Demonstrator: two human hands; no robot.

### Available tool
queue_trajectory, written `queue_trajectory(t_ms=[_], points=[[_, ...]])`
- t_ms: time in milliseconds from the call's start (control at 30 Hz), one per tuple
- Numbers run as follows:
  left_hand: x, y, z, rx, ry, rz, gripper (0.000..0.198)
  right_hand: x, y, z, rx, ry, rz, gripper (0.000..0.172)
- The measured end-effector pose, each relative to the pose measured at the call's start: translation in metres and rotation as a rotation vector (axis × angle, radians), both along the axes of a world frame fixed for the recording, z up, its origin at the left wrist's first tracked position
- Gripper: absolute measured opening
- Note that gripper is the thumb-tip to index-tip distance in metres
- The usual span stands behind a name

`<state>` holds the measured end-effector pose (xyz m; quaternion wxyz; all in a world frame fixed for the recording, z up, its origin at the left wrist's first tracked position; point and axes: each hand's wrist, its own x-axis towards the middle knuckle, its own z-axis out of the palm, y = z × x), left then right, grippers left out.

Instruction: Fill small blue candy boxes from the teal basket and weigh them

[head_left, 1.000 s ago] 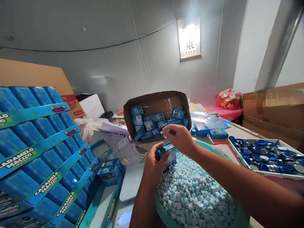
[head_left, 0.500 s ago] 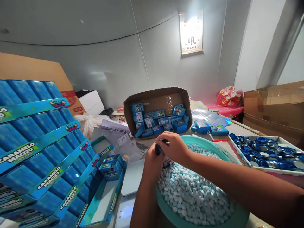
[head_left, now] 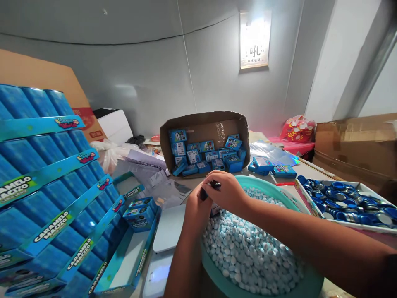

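My left hand (head_left: 197, 207) grips a small blue candy box (head_left: 214, 208) from the left, just over the near-left rim of a teal basin (head_left: 279, 191) heaped with pale blue and white candies (head_left: 248, 252). My right hand (head_left: 226, 191) is curled over the top of the same box, fingers pressed on its dark lid end. Most of the box is hidden by both hands.
A tilted cardboard box (head_left: 204, 129) with several small blue boxes stands behind. Stacked blue display trays (head_left: 46, 194) fill the left. A white tray of blue caps (head_left: 347, 200) sits right. A white scale (head_left: 169, 227) lies beside the basin. Large cartons (head_left: 356, 145) stand far right.
The box was held up with its side showing and my right hand raised above it; my right hand has come down and closed over its top, low over the candies.
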<state>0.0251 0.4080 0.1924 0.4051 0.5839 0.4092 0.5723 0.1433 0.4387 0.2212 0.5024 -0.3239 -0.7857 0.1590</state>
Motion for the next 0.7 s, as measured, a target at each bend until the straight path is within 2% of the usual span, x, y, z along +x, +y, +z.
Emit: queue_trajectory(t_ms=[333, 567, 700], points=[[0.002, -0.003, 0.003, -0.016, 0.000, -0.007, 0.047, 0.004, 0.005, 0.003, -0.018, -0.034, -0.013, 0.015], [0.001, 0.000, 0.003, -0.062, 0.086, 0.032, 0.052, 0.009, 0.009, 0.011, -0.053, -0.133, -0.001, 0.031], [-0.003, 0.005, -0.007, -0.114, 0.092, 0.116, 0.064, 0.025, 0.022, 0.022, -0.123, -0.315, -0.117, 0.050]])
